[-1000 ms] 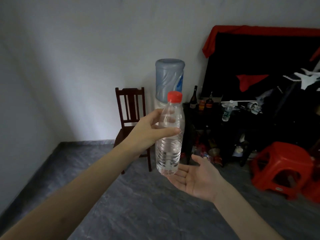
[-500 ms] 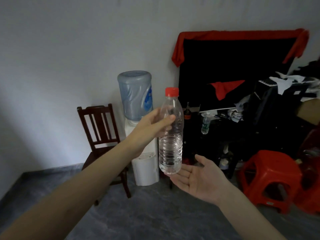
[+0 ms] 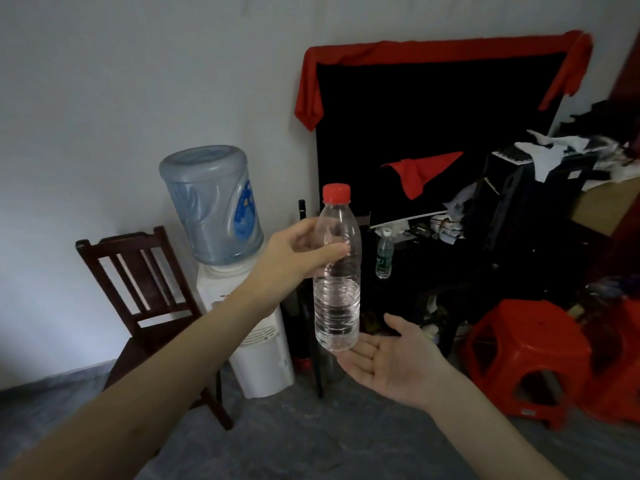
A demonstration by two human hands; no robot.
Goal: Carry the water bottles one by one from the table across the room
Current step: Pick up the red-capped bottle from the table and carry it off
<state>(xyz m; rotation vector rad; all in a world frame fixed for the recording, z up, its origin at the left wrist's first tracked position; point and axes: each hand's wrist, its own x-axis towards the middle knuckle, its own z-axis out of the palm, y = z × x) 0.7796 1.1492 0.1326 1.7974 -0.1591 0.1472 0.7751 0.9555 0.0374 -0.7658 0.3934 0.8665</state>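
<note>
A clear water bottle (image 3: 336,299) with a red cap stands upright in the air, about half full. My left hand (image 3: 294,252) grips its upper body, thumb across the front. Palm up and with fingers spread, my right hand (image 3: 394,355) sits just below and right of the bottle's base; I cannot tell whether it touches. A second bottle (image 3: 384,254) with a white cap and green label stands on the dark table (image 3: 433,247) behind.
A water dispenser (image 3: 221,258) with a blue jug stands against the wall, a dark wooden chair (image 3: 145,292) to its left. Red plastic stools (image 3: 526,355) sit on the floor at right. The table holds clutter, black and red cloth behind it.
The view has swung right and come nearer: the dispenser, chair and table now appear larger and further left. Both hands and the bottle keep the same pose.
</note>
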